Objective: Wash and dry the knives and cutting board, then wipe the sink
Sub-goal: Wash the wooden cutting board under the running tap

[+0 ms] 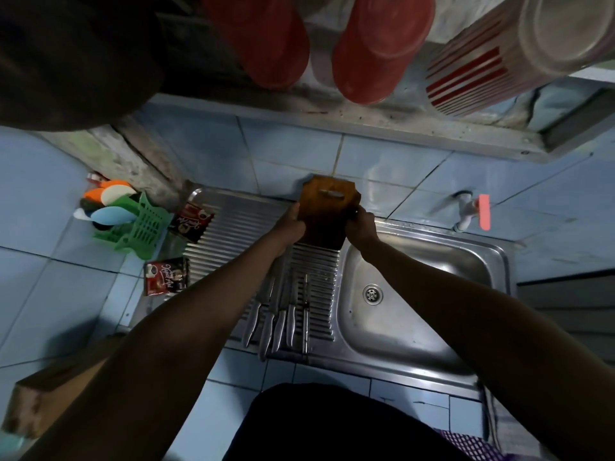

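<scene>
At the far edge of the drainboard (233, 224), left hand (289, 224) and right hand (361, 226) gripped the upright cutting board (327, 211), fingers curled round its sides; knives (279, 314) lay nearer.

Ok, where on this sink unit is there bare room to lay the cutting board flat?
The ridged drainboard is bare between the cutting board that both hands hold and the coffee sachets. The basin holds nothing. The drainboard's near part is crowded with knives.
</scene>
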